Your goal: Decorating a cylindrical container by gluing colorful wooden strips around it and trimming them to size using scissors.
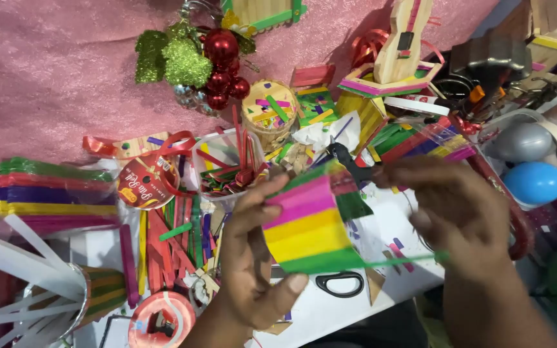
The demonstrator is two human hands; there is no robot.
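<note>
My left hand (pixel 253 258) holds a panel of coloured craft sticks (pixel 311 222), glued side by side in green, pink, yellow and green bands, gripped at its left edge between thumb and fingers. My right hand (pixel 465 222) is blurred and holds a thin green stick (pixel 394 261) against the panel's lower right edge. Black scissors (pixel 340 282) lie on the white table just below the panel.
Bundles of coloured sticks (pixel 53 193) lie at left, loose sticks (pixel 169 245) and a clear cup of sticks (pixel 227 167) in the middle. Red ribbon rolls (pixel 162 319), red baubles with green glitter (pixel 217 64), a wooden stick model (pixel 401 51) and a blue egg (pixel 535 182) surround the work area.
</note>
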